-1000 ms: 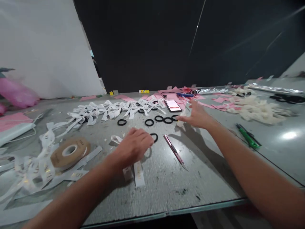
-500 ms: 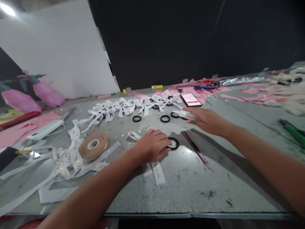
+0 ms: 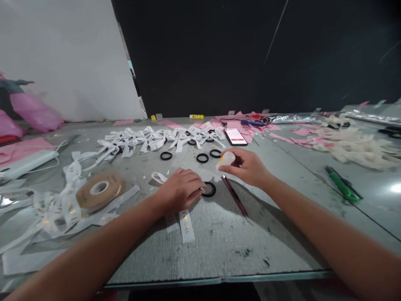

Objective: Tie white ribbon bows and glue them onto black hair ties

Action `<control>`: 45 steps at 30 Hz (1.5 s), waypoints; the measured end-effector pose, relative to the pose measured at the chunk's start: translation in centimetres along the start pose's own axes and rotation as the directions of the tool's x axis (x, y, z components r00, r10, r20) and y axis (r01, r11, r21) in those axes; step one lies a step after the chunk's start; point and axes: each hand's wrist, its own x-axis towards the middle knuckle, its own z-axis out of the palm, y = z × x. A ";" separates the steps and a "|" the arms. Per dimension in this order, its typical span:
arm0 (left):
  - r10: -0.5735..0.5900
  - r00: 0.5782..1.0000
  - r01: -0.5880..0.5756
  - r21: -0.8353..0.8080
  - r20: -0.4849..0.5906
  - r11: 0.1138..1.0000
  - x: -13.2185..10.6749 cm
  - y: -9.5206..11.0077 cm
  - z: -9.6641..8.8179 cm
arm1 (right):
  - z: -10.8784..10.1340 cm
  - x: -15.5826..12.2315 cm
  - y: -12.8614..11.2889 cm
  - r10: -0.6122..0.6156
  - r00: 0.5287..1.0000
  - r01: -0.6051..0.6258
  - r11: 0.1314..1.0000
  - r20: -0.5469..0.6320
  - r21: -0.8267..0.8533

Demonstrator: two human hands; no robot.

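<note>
My left hand is closed over a looped white ribbon with gold lettering, pressed to the tabletop. The ribbon's tails hang out below the palm and a loop shows past the knuckles. Right at the fingertips lies a black ring; whether they grip it too I cannot tell. My right hand holds a small translucent white bottle with a bit of yellow on it, tilted above the table. Below this hand lies a pair of dark red tweezers.
Loose black rings lie beyond my hands, before a pile of white ribbon loops. A ribbon spool sits among ribbon at left. A phone lies behind; a green-handled cutter is at right.
My right hand has drawn the bottle toward me and tilted it, near the ring at my left hand. My left hand keeps its hold on the ribbon. The view has turned slightly right.
</note>
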 end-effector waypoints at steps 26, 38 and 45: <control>-0.487 0.866 0.302 -0.661 -0.110 0.686 0.9 2.9 -0.2 | 4.0 -2.0 -3.9 -0.002 0.990 -0.073 0.843 0.139 0.532; -0.535 0.827 0.384 -0.518 -0.174 0.764 1.0 2.0 0.4 | 3.8 -1.6 -3.2 -0.250 0.967 0.246 0.965 0.041 0.097; -0.564 0.796 0.371 -0.561 -0.218 0.740 0.6 1.2 1.0 | 4.0 -1.4 -2.7 -0.321 0.943 0.317 0.947 0.089 0.060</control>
